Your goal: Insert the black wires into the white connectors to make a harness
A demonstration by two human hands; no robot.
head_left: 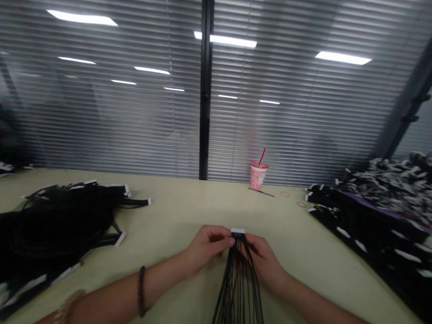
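Observation:
My left hand (207, 247) and my right hand (263, 260) meet at the middle of the table, close to the lower edge of the view. Between them is a white connector (238, 231), its left end pinched by my left fingers. Its bundle of thin black wires (239, 288) fans downward from it and runs out of view at the bottom. My right fingers grip the wires just below the connector. A dark beaded bracelet (141, 291) circles my left wrist.
Heaps of black wire harnesses with white connectors lie on the pale yellow table (175, 211): one at left (57, 229), one at right (354, 220). A pink cup with a red straw (258, 176), a thin black stick (261, 192) and rubber bands (302, 204) sit at the back, before window blinds (101, 112).

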